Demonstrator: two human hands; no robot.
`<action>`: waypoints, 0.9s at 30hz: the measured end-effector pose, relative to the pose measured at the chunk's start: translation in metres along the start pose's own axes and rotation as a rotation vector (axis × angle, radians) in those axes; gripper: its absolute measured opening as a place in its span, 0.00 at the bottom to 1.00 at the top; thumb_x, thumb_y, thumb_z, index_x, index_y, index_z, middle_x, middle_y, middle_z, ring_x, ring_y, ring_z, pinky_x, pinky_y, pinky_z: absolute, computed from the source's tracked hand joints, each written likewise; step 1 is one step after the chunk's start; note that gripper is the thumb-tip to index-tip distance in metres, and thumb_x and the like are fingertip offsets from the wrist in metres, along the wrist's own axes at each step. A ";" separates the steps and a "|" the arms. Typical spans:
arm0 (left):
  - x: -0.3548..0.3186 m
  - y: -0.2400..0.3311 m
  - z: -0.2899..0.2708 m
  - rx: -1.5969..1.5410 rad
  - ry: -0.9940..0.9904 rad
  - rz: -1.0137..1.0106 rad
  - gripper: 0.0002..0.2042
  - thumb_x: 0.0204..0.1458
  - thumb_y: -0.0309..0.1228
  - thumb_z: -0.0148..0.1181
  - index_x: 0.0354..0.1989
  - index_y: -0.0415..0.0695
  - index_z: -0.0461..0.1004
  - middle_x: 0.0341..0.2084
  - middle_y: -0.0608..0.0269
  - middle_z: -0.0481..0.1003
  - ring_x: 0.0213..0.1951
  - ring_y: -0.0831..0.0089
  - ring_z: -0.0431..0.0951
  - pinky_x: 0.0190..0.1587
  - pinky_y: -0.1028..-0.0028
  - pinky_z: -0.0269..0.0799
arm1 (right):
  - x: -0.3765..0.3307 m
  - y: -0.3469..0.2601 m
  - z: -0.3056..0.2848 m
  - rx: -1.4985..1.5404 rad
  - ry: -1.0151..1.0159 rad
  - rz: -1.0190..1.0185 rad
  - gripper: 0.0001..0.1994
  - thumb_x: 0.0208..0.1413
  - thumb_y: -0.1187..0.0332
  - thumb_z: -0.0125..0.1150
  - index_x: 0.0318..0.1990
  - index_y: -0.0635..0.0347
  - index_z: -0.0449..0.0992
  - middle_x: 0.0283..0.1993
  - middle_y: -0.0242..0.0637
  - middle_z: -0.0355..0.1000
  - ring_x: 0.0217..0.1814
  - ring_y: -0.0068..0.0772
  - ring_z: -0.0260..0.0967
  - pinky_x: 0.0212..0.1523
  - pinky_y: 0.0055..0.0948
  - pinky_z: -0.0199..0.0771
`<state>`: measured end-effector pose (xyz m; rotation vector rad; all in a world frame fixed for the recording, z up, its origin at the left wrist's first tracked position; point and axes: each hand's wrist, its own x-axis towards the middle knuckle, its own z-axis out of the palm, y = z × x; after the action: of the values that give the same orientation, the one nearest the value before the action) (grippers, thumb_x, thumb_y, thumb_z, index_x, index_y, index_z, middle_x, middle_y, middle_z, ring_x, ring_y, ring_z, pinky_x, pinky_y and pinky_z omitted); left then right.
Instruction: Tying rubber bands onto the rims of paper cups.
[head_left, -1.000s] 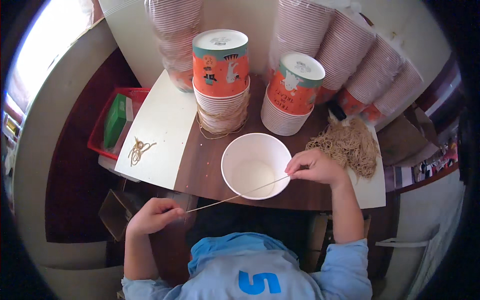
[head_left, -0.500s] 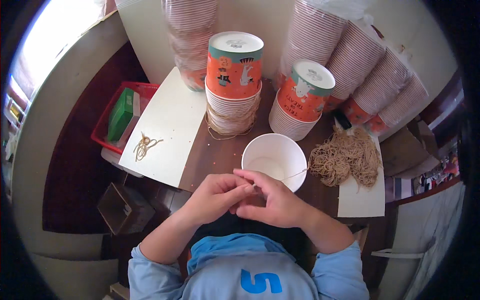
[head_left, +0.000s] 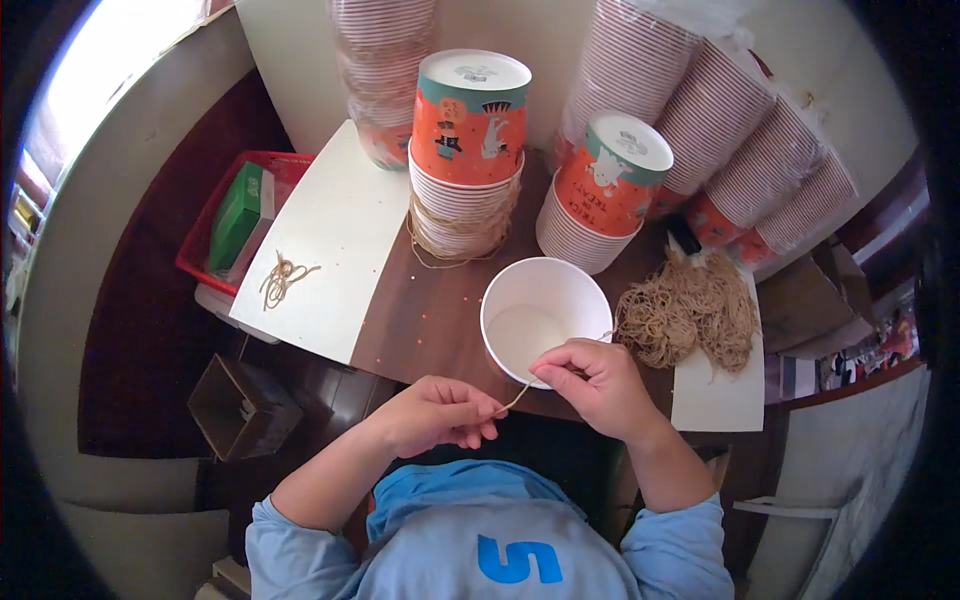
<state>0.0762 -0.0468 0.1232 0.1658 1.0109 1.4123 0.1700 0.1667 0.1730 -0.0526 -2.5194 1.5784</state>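
Note:
A short stretch of tan twine (head_left: 519, 394) runs between my two hands, in front of a white paper bucket (head_left: 505, 335) standing mouth up. My left hand (head_left: 440, 415) pinches the twine between thumb and forefinger, its other fingers loosely curled. Over the bucket's near rim, my right hand (head_left: 595, 385) pinches the same twine with thumb and fingertips. A tangled heap of tan twine (head_left: 690, 310) lies to the right of the bucket. Some twine shows past my right hand toward the heap; my hand hides part of its run.
Behind the bucket stand two upside-down stacks of orange paper buckets (head_left: 468, 140), (head_left: 610, 185); tan cords hang round the left stack. Plastic-wrapped bucket stacks (head_left: 710, 120) line the back. A small twine bundle (head_left: 285, 280) lies left, near a red basket (head_left: 200, 230). A cardboard box (head_left: 240, 410) stands below.
My hands have come apart, drawing the twine out between them. The right hand moved right and up over the bucket's rim; the left moved slightly left and down.

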 end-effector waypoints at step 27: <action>-0.020 0.016 0.035 0.397 0.160 0.602 0.11 0.53 0.19 0.55 0.42 0.40 0.63 0.30 0.66 0.72 0.33 0.84 0.72 0.35 0.83 0.70 | -0.010 -0.011 0.025 -0.062 -0.053 -0.302 0.06 0.47 0.75 0.62 0.35 0.59 0.76 0.26 0.38 0.69 0.26 0.36 0.69 0.27 0.29 0.69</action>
<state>0.0909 -0.0448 0.1645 0.7054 1.4459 1.7635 0.1760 0.1385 0.1711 0.3496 -2.4715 1.3991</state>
